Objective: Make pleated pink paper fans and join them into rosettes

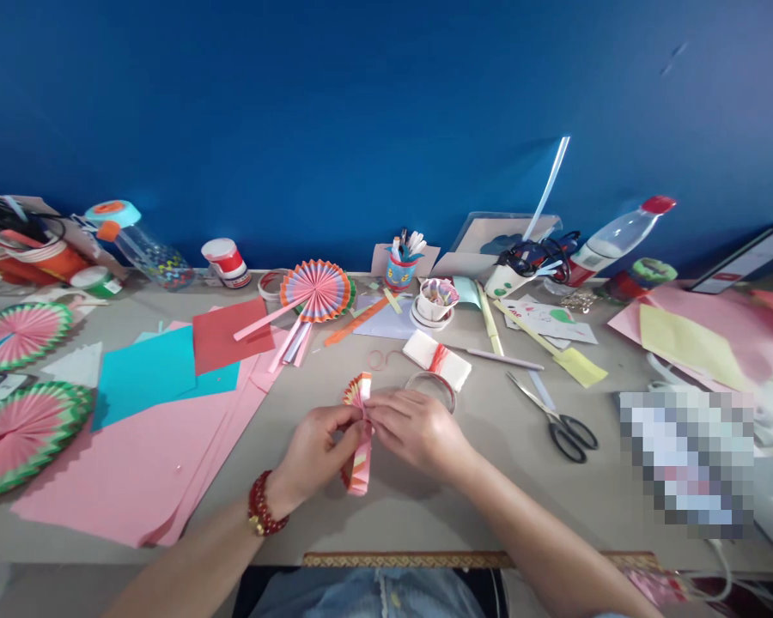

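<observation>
Both my hands meet at the middle of a pleated, folded paper strip [359, 463], pink with orange and green edges, which stands on end over the table. My left hand [315, 451], with a red bead bracelet at the wrist, pinches it from the left. From the right, my right hand [416, 429] closes its fingers on the same spot. The strip's top fans out slightly above my fingers. A roll of clear tape [433, 384] and a white folded pad tied with red thread [436, 358] lie just behind my right hand.
Pink sheets [135, 468], teal [148, 369] and red paper [225, 335] lie left. Finished paper fans [22, 429] sit at the left edge, another fan [315, 292] at centre back. Scissors [557, 421] lie right. Cups, bottles and yellow strips line the blue wall.
</observation>
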`<state>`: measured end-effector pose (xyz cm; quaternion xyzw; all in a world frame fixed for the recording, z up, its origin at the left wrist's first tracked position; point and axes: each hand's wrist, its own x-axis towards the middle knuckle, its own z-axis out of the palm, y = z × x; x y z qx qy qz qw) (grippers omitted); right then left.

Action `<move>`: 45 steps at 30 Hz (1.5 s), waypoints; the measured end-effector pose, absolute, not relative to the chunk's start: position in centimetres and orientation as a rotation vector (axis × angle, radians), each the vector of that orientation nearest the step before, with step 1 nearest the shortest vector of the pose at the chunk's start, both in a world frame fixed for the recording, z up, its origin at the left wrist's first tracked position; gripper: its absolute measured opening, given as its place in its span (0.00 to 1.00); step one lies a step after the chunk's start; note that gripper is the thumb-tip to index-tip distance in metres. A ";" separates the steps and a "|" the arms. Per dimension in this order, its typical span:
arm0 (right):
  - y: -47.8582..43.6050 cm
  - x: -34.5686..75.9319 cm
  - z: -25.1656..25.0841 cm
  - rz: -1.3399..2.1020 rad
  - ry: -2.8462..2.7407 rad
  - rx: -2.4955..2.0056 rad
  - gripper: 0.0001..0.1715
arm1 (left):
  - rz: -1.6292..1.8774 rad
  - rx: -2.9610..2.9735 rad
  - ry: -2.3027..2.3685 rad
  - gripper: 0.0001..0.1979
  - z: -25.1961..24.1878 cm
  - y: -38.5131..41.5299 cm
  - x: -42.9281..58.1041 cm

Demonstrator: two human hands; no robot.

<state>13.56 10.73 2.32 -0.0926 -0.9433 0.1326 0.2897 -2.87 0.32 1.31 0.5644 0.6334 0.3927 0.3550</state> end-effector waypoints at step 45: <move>16.1 17.3 5.4 0.296 -2.076 -0.779 0.07 | 1.117 1.141 1.500 0.14 1.1 0.4 -3.0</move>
